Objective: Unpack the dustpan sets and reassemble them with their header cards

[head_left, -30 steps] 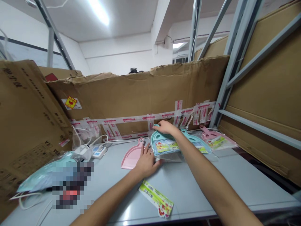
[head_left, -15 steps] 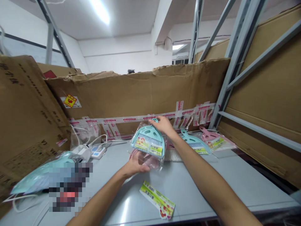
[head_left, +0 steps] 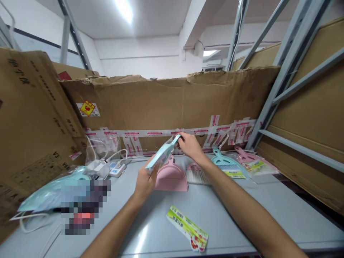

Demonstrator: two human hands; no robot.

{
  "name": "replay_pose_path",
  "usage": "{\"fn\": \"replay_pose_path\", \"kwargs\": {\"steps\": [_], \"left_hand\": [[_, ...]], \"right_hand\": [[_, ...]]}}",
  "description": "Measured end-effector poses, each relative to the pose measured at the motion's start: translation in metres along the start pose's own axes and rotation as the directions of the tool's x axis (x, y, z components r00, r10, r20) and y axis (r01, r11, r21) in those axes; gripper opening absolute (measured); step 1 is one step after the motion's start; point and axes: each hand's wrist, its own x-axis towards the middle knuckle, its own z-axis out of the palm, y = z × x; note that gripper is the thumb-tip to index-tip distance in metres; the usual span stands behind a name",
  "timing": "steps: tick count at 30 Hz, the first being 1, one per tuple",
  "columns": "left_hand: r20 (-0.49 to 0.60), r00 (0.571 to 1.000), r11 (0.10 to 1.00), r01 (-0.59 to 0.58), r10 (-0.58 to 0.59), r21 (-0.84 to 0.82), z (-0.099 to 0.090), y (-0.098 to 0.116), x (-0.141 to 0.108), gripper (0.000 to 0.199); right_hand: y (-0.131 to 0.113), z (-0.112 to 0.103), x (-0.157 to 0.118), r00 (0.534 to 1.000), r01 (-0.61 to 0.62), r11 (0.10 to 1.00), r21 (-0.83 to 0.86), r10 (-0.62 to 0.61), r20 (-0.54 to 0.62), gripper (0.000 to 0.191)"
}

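Note:
A light-blue dustpan and brush set (head_left: pixel 162 153) in clear wrapping is held up above the table, turned nearly edge-on. My right hand (head_left: pixel 191 147) pinches its handle end, while my left hand (head_left: pixel 146 180) grips the wide lower end. Just behind my left hand, a pink dustpan (head_left: pixel 172 177) rests on the table. To its right lies a pink brush (head_left: pixel 198 175) with pale bristles, partly covered by my right forearm. A green and yellow printed card (head_left: pixel 187 228) lies flat near the front edge.
Another blue dustpan set (head_left: pixel 228 165) and a pink one (head_left: pixel 254 161) lie at the back right. On the left are a blue wrapped bundle (head_left: pixel 53 190), white cables and a power strip (head_left: pixel 117 169). Cardboard (head_left: pixel 166 104) walls the back; a metal rack post (head_left: pixel 279 82) stands right.
The blue set has turned from facing me to nearly edge-on. My left hand has shifted up onto its lower end, and the pink dustpan behind shows more fully. The view has shifted slightly.

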Motion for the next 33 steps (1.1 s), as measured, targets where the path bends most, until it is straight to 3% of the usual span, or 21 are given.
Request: {"fn": "replay_pose_path", "kwargs": {"steps": [3,6,10,13,17,20,27,31,33], "left_hand": [[-0.016,0.997,0.992,0.073,-0.075,-0.106,-0.001,0.001,0.004,0.035],[-0.027,0.978,0.931,0.189,-0.207,-0.313,0.006,-0.003,0.011,0.04],[-0.029,0.912,0.662,0.274,-0.408,-0.697,0.013,-0.01,0.021,0.053],[0.039,0.863,0.466,0.31,-0.504,-0.829,0.013,-0.012,0.025,0.052],[0.225,0.8,0.254,0.421,-0.556,-0.871,0.01,-0.015,0.024,0.044],[0.287,0.771,0.141,0.434,-0.568,-0.89,0.011,-0.019,0.021,0.045],[0.371,0.762,0.099,0.49,-0.531,-0.866,0.011,-0.027,0.02,0.05],[0.479,0.7,0.056,0.593,-0.529,-0.804,0.01,-0.036,0.018,0.043],[0.512,0.674,0.063,0.635,-0.533,-0.77,0.011,-0.041,0.018,0.044]], "right_hand": [[-0.004,0.003,-0.001,0.998,-0.033,0.998,-0.061,0.037,0.059,0.042],[-0.002,0.008,0.003,0.996,-0.072,0.997,0.01,0.071,0.055,0.049],[0.002,0.012,0.006,0.99,-0.086,0.945,0.317,0.044,0.135,0.044],[-0.002,0.008,0.002,0.974,-0.111,0.921,0.374,0.025,0.227,0.031],[-0.019,0.0,-0.006,0.994,-0.012,0.948,0.319,-0.024,0.109,0.023],[-0.03,-0.003,-0.01,0.998,0.065,0.95,0.304,-0.06,-0.024,0.021],[-0.036,-0.009,-0.01,0.986,0.084,0.929,0.361,-0.024,-0.166,0.025],[-0.025,-0.012,0.002,0.965,0.071,0.871,0.487,0.064,-0.255,0.029],[-0.018,-0.017,0.009,0.93,0.096,0.818,0.567,0.129,-0.345,0.032]]}}
